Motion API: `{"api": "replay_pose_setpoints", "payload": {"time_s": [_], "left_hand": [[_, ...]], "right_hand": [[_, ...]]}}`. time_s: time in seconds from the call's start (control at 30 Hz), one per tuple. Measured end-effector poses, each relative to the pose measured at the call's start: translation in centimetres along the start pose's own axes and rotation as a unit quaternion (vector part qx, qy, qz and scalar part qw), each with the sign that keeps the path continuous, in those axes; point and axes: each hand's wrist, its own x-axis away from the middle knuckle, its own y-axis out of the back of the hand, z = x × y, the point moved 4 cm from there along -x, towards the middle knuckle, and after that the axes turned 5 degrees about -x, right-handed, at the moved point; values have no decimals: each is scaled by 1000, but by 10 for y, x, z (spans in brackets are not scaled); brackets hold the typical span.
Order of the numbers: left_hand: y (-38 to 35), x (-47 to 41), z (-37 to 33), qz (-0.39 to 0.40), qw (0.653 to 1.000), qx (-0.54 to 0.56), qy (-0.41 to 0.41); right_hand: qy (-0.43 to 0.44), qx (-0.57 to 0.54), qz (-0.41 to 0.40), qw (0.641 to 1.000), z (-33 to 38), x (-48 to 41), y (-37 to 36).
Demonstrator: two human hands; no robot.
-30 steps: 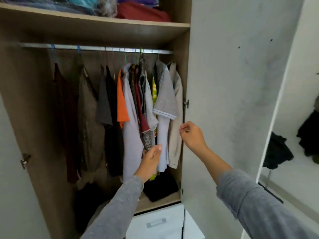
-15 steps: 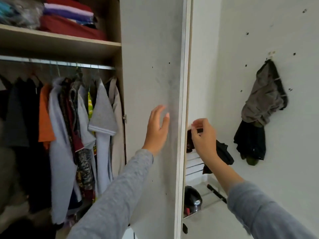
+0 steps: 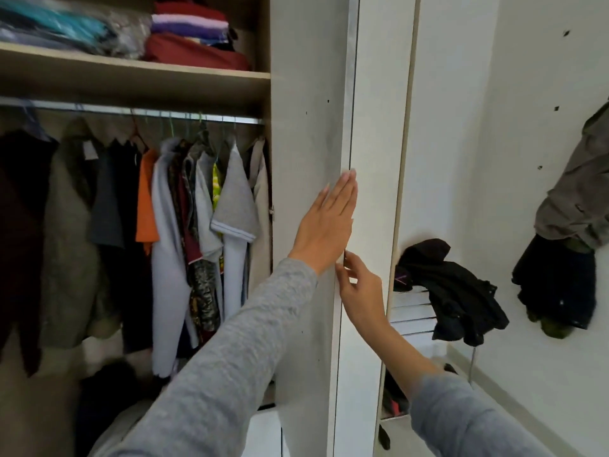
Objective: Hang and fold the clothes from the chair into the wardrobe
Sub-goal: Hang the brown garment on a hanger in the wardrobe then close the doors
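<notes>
The wardrobe stands open, with shirts and jackets (image 3: 230, 206) hanging close together on the rail (image 3: 148, 112). Its right door (image 3: 306, 127) is swung out toward me, edge on. My left hand (image 3: 326, 225) lies flat with straight fingers against the door's inner face, near the free edge. Just below it, my right hand (image 3: 359, 288) pinches that edge, thumb on the near side and fingers on the far side. Neither hand holds a garment. No chair is in view.
Folded clothes (image 3: 191, 44) are stacked on the top shelf (image 3: 131, 70). A white drawer (image 3: 263, 433) sits below the hanging space. Right of the door, a dark garment (image 3: 454, 291) lies over white slats, and a grey-and-black bundle (image 3: 576, 209) hangs on the wall.
My left hand left the hanging clothes and moved right onto the door's inner face. My right hand stayed on the door edge as the door swung, and my view turned right.
</notes>
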Motion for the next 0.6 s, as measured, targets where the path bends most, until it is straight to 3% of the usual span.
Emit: {"api": "replay_pose_setpoints", "payload": {"time_s": [0.17, 0.3, 0.6], "left_hand": [[11, 33, 43, -40, 995, -90, 8], [26, 62, 88, -40, 995, -94, 23], [12, 115, 194, 67, 977, -187, 81]], "right_hand": [[58, -26, 15, 998, 16, 19, -38], [76, -74, 62, 992, 28, 32, -87], [138, -97, 200, 965, 57, 36, -201]]}}
